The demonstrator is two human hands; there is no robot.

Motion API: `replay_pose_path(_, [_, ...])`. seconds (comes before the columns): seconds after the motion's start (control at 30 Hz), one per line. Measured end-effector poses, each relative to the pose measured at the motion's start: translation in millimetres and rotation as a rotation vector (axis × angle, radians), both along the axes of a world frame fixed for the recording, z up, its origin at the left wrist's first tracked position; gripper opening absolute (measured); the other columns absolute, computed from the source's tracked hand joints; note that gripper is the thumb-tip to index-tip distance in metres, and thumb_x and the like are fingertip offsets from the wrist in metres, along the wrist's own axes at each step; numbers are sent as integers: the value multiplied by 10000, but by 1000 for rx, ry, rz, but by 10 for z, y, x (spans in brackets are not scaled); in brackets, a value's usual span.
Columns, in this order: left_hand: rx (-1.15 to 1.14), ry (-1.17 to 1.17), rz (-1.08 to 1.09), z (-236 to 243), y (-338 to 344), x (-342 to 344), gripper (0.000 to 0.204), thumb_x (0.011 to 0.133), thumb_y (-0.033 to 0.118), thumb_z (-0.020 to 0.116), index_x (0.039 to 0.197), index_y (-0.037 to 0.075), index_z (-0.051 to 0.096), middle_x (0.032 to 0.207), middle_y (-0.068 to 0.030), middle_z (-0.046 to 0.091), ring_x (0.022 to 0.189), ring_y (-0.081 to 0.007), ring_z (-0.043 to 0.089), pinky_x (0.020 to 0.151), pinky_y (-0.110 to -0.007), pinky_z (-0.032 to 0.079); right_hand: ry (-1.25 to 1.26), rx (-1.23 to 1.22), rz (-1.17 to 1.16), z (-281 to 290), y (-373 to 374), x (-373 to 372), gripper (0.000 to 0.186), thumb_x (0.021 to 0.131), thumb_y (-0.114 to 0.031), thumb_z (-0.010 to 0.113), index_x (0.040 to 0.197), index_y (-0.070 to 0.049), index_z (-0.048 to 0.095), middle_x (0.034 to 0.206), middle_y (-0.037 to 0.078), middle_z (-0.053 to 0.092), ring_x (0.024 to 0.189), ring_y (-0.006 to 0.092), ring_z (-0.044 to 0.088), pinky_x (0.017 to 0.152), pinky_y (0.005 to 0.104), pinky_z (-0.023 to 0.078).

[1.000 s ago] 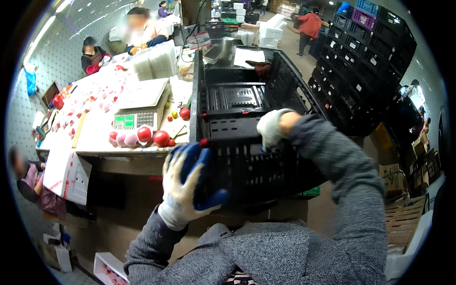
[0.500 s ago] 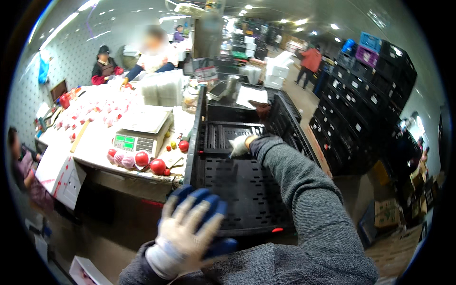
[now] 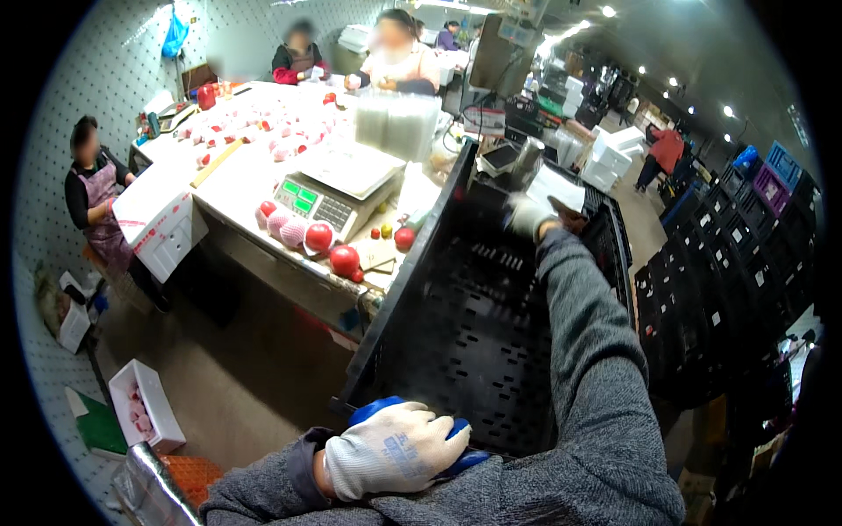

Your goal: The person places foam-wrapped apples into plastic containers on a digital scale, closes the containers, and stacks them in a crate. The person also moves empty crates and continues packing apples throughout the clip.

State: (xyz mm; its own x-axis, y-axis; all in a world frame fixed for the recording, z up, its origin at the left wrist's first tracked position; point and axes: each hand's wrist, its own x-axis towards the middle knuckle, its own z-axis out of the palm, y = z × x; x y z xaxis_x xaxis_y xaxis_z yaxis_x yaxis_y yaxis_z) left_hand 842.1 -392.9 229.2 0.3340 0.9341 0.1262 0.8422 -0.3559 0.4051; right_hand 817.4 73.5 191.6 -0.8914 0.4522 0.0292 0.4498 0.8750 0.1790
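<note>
A large black plastic crate (image 3: 491, 351) with a slotted floor stands in front of me. My left hand (image 3: 399, 447), in a white knitted glove with a blue palm, lies over its near edge, fingers curled around the rim; some fingertips are hidden. At the crate's far end, my right hand (image 3: 531, 217), also gloved, is smeared by motion. It appears closed on the top of a dark end panel (image 3: 482, 250), which is blurred too. Behind this hand lie a white sheet (image 3: 554, 189) and a metal cylinder (image 3: 528, 159).
On the left, a white table (image 3: 263, 167) bears a scale (image 3: 338, 197), red fruit (image 3: 345, 259) and fruit in foam nets. Several people work around it. Stacked black crates (image 3: 728, 289) rise on the right. A white foam box (image 3: 147, 408) sits on the floor.
My view has swung left. My left hand has come down onto the crate's near edge. My right hand has risen from the crate floor at the far end, with the panel tilting up.
</note>
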Motion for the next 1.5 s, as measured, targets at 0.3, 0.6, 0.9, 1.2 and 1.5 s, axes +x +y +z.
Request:
replay_pose_path(0.3, [159,-26,49,-41,-45,-9,289,795,132,573,1045,-8,611,867,-104,647,791,-226,663,778,-329,537,245,489,-649,-209,628,-741,523,871,-180,507,1296,87,361,1281,234,459,1096,344,537,797,449,477])
replay_pose_path(0.6, [237,-92,152,-49,-138,-13,282,816,163,565,1020,-22,626,961,-145,653,845,-240,669,797,-339,542,156,108,-622,16,815,-707,831,858,-160,557,1490,-130,19,1503,158,249,1308,427,340,988,551,375])
replay_pose_path(0.9, [325,-105,143,-70,-29,26,286,761,196,644,970,2,655,871,-122,671,792,-235,676,746,-365,553,91,-36,-374,251,818,-412,951,843,-357,599,1473,-59,-48,1511,231,146,1372,349,262,1136,436,220])
replay_pose_path(1.2, [426,-473,-223,-260,-51,-57,523,780,177,612,1253,-7,485,1248,-264,499,1116,-403,535,977,-485,415,-282,-85,294,1271,-630,165,246,854,-306,624,878,-68,565,717,99,572,687,249,550,641,373,454])
replay_pose_path(1.5, [752,-307,56,-575,-838,-1754,378,721,160,662,1063,3,623,1107,-216,600,972,-334,622,832,-444,503,-345,110,153,1687,-2394,-895,333,814,-137,664,1138,-99,592,812,99,632,707,184,566,663,334,473])
